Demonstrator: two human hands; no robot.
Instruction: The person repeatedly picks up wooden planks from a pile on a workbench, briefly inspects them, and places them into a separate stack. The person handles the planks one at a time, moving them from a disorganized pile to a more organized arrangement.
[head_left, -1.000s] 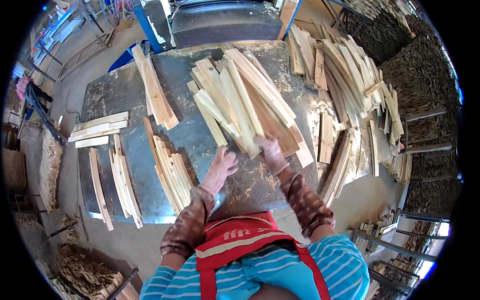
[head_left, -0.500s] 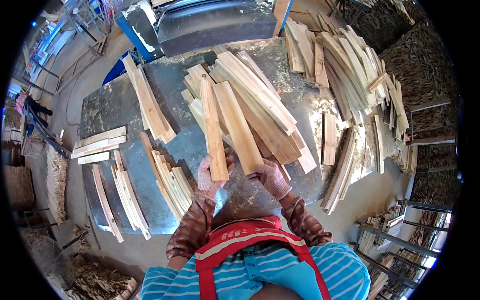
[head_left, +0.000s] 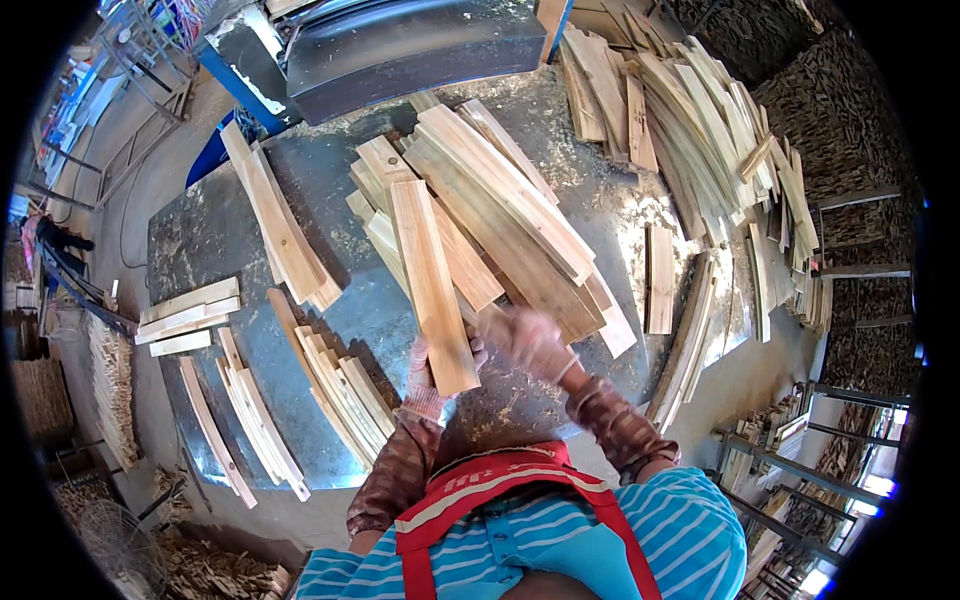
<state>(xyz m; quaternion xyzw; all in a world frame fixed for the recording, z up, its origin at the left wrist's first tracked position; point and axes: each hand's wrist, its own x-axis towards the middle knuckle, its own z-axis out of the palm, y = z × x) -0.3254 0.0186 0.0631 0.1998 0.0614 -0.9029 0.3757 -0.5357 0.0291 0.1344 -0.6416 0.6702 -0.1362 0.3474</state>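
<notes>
A pale wooden plank (head_left: pixel 430 285) slants over the near left part of a loose heap of boards (head_left: pixel 500 195), its near end close to the person. The left hand (head_left: pixel 421 382), in a light glove, is closed around that near end, thumb and fingers showing at opposite edges. Half a second ago each hand gripped a separate board; now only this plank is plainly held. The right hand (head_left: pixel 535 345) has left its earlier grip at a board's near end and is a blur just right of the plank, by the heap's near edge; whether it holds anything cannot be told. Beneath is a dark, sawdust-strewn counter (head_left: pixel 205 235). To the left lies a narrow stack of planks (head_left: pixel 285 230), to the far right a larger fanned pile (head_left: pixel 690 130).
</notes>
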